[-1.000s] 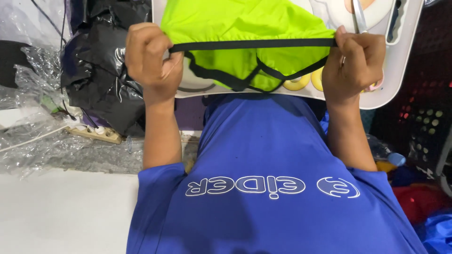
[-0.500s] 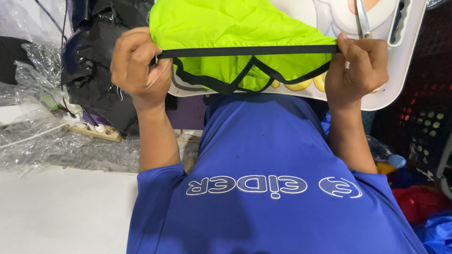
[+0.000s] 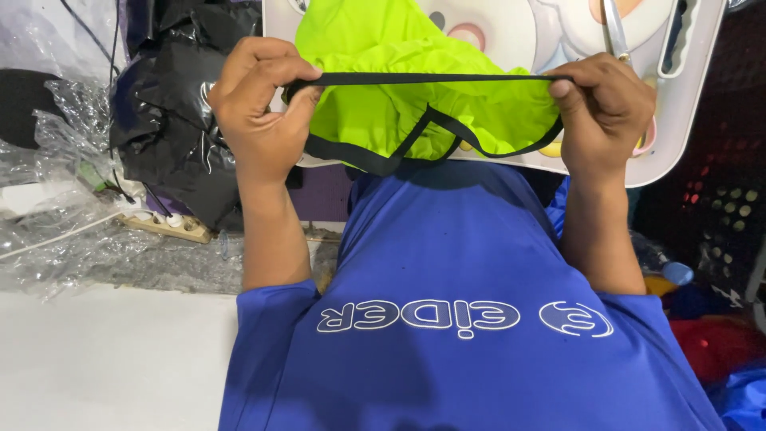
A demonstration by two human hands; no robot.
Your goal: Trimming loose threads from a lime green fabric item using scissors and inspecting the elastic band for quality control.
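A neon yellow-green garment (image 3: 383,96) with black elastic trim lies on a white tray (image 3: 678,120) in front of me. My left hand (image 3: 259,112) pinches the left end of its black band (image 3: 415,78). My right hand (image 3: 602,112) pinches the right end, so the band is stretched straight between the two hands. More black trim loops hang below the band. My blue shirt fills the lower part of the view.
A pair of scissors (image 3: 614,28) lies on the tray's right side. Black plastic bags (image 3: 171,112) and crumpled clear plastic (image 3: 72,223) sit at the left, with a power strip (image 3: 167,226). Red and blue fabric (image 3: 718,351) lies at the lower right.
Both hands have lowered slightly and spread apart, pulling the black band tighter and longer across the garment.
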